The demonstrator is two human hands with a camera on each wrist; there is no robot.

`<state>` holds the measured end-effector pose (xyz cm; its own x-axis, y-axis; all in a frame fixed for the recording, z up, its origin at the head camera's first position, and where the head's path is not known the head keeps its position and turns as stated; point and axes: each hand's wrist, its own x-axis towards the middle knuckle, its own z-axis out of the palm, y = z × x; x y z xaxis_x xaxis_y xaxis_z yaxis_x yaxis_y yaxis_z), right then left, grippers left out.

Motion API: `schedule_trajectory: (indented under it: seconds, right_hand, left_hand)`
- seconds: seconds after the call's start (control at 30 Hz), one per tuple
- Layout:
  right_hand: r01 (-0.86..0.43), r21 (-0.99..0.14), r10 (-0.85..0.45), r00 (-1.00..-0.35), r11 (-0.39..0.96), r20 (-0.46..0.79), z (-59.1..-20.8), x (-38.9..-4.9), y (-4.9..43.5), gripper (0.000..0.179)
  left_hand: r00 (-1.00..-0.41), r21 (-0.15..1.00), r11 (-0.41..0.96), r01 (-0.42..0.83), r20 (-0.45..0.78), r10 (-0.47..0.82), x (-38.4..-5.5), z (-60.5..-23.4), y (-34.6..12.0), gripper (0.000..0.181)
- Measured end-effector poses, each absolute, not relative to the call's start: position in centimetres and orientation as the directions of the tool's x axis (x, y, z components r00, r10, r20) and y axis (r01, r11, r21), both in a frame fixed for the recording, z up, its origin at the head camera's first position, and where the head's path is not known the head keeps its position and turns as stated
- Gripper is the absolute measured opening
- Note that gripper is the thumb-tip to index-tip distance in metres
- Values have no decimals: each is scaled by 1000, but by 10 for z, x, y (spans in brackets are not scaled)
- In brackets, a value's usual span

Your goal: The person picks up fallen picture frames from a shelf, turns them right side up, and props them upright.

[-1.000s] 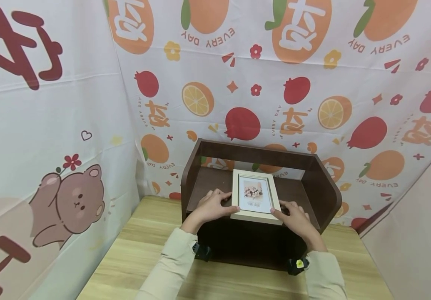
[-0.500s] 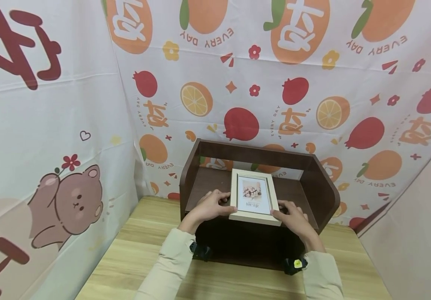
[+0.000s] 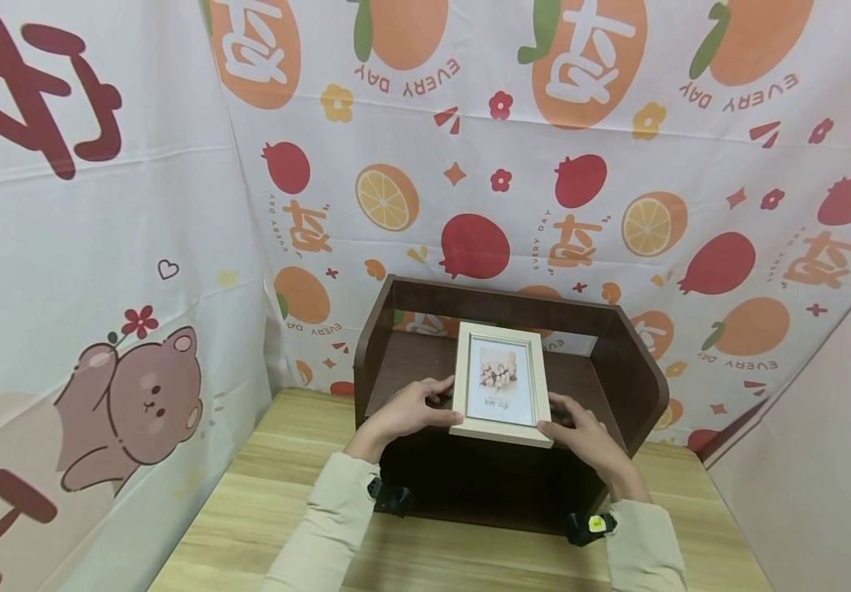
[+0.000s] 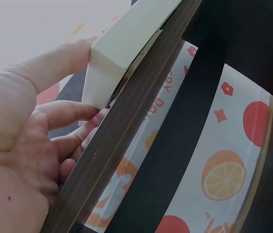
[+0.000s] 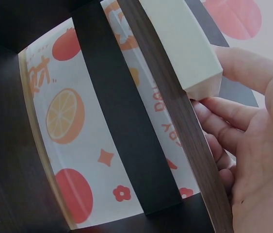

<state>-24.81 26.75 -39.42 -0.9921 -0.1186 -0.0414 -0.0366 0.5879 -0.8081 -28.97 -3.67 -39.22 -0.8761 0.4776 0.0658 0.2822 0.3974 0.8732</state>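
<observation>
A cream picture frame (image 3: 459, 374), with a flower print behind its pane, lies face up over the upper board of a dark brown desktop shelf (image 3: 499, 296). Its far end is tipped up a little, and its near end juts past the board's front edge. My left hand (image 3: 406, 409) pinches the near left corner, thumb on top and fingers at the side and below. At the near right corner my right hand (image 3: 582, 432) holds it the same way. Both wrist views show fingertips by the shelf's edge (image 4: 126, 111) under the corners; the frame's underside is mostly hidden.
The shelf has raised side panels (image 3: 640, 374) and a slatted back, and stands on a wood-grain table (image 3: 299, 469). Behind it hangs a fruit-print cloth (image 3: 469, 107); a bear-print cloth (image 3: 136, 395) hangs at left. A dark lower compartment (image 3: 487, 485) opens towards me.
The picture frame's far end has risen slightly, tilting its face towards me. Both hands keep their grip on the near corners and have hardly moved.
</observation>
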Motion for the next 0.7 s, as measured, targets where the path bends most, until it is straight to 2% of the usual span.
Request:
schedule_trajectory:
  seconds: [0.27, 0.7]
  right_hand:
    - [-62, -816, -140, -990, 575, -23, -395, -247, 269, 67]
    - [-91, -841, -141, -990, 533, 17, -398, -250, 271, 68]
  left_hand:
    - [-860, 878, 375, 298, 77, 504, -289, -392, -40, 77]
    - [-885, 919, 289, 268, 116, 451, -291, -396, -34, 75]
